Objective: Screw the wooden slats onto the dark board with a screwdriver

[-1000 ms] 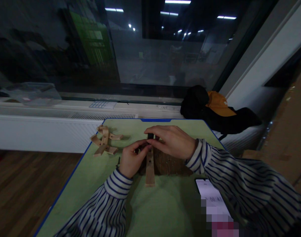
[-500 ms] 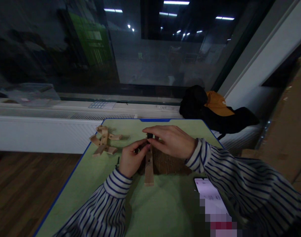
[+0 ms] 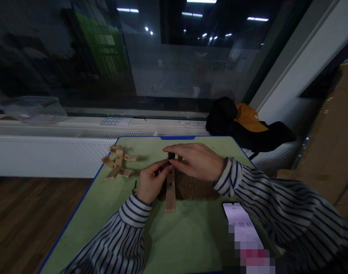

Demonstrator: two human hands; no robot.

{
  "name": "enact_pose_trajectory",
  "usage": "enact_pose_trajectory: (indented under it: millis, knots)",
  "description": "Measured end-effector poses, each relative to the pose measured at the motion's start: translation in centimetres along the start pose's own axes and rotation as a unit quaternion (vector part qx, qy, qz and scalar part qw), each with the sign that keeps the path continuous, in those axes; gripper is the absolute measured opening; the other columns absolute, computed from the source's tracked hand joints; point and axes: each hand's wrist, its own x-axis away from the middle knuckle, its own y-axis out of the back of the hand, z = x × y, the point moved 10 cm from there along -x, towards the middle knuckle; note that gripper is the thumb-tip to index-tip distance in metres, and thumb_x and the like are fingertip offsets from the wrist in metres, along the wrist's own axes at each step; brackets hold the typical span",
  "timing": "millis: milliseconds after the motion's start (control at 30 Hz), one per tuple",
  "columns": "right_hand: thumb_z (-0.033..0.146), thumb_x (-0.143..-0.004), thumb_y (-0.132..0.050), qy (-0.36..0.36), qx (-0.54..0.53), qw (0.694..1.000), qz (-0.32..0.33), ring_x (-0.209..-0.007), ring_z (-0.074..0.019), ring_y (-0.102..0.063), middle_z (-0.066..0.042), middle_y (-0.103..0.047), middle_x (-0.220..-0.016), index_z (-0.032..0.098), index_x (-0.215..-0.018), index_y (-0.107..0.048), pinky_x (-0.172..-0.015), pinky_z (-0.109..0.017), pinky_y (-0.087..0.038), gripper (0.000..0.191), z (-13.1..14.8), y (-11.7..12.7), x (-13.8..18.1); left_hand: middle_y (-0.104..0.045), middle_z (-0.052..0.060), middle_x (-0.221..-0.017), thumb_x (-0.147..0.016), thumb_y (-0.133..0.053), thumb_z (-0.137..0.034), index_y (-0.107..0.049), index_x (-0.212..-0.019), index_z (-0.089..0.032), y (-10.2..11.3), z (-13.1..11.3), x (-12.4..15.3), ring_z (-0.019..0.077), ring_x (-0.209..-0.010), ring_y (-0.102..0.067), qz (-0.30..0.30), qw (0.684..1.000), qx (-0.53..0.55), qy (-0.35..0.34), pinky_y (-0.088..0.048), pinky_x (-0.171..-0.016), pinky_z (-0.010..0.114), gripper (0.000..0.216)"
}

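Note:
A flat wooden strip (image 3: 170, 196) with a hole in it points toward me over the green table. My left hand (image 3: 151, 180) pinches the strip near its far end between thumb and fingers. My right hand (image 3: 198, 161) grips a small black cylindrical piece (image 3: 171, 155) between thumb and fingers, right above the strip. Fingers hide where the black piece meets the wood. Under the strip and my right hand lies a brown rough-surfaced slab (image 3: 195, 188). Small dark screws (image 3: 134, 186) lie just left of my left hand.
At the table's far left sits an assembly of wooden strips (image 3: 118, 161). A lit phone (image 3: 242, 224) lies at the right, by my sleeve. A windowsill (image 3: 168, 123) behind the table holds a plastic box (image 3: 34, 109), black cloth and an orange cap (image 3: 250, 117).
The whole view has shifted slightly, moving the scene a little left and up. Both hands keep the same grip around the strip and the black piece.

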Motion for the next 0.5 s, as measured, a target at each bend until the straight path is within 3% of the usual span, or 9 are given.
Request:
enact_pose_trajectory:
  millis: [500]
  knots:
    - [0.026,-0.089,-0.049,-0.002,0.004,1.000,0.005,-0.083,-0.0156,-0.061,-0.004,-0.066,-0.101,0.019,-0.114,-0.055,-0.072,-0.027,-0.044,0.027,-0.22,-0.26,-0.27,-0.073,0.003,-0.078,-0.076,-0.064,-0.031,-0.072,-0.092,-0.016,0.02,-0.17,0.11,0.0144,-0.063,-0.063,0.000,1.000,-0.008,-0.004,-0.052,-0.064,0.025,0.023]
